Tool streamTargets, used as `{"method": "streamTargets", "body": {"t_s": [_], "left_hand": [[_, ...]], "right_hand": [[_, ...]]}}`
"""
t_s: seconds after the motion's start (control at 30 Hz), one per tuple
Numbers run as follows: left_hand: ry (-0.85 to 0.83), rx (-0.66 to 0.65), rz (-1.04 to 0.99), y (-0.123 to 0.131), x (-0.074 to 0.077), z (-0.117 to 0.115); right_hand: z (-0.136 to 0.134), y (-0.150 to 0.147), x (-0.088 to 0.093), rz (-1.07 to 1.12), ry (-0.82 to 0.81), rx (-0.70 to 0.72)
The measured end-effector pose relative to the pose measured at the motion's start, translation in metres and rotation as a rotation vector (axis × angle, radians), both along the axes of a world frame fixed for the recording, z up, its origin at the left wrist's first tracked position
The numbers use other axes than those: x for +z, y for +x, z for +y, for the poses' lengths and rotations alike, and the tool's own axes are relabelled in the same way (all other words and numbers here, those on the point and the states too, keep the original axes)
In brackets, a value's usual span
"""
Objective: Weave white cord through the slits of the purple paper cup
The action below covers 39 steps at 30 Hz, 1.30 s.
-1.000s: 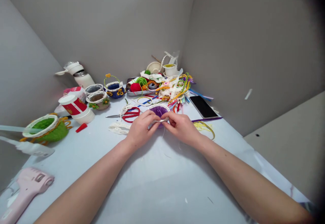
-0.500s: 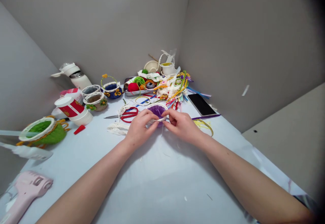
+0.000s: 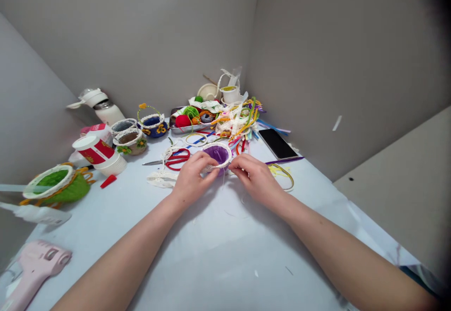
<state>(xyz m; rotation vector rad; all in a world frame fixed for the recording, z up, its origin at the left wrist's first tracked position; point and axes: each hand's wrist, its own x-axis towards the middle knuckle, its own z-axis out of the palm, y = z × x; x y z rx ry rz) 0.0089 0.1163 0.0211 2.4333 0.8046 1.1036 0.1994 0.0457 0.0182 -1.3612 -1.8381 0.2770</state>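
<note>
Both hands, left [image 3: 192,179] & right [image 3: 254,177], pinch lace on purple basket [image 3: 217,155] rim.

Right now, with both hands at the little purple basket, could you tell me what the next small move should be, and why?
Probably press the loose end of the white lace trim down onto the near rim of the purple basket. The left hand steadies the near side, and the right hand pinches near the trim at the rim. Lace already lines the far rim, so the near edge seems to be what remains.
</note>
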Motion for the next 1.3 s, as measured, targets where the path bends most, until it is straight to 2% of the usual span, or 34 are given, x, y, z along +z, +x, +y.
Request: {"method": "streamTargets", "body": {"t_s": [0.17, 0.57, 1.3], "left_hand": [[0.012, 0.003, -0.014, 0.001, 0.0, -0.001], [0.007, 0.071, -0.027, 0.003, -0.002, -0.004], [0.02, 0.039, -0.02, 0.003, -0.003, -0.003]], "right_hand": [[0.002, -0.003, -0.004, 0.036, 0.065, -0.035], [0.003, -0.007, -0.005, 0.021, 0.061, -0.059], [0.001, -0.013, -0.006, 0.065, 0.041, -0.071]]}}
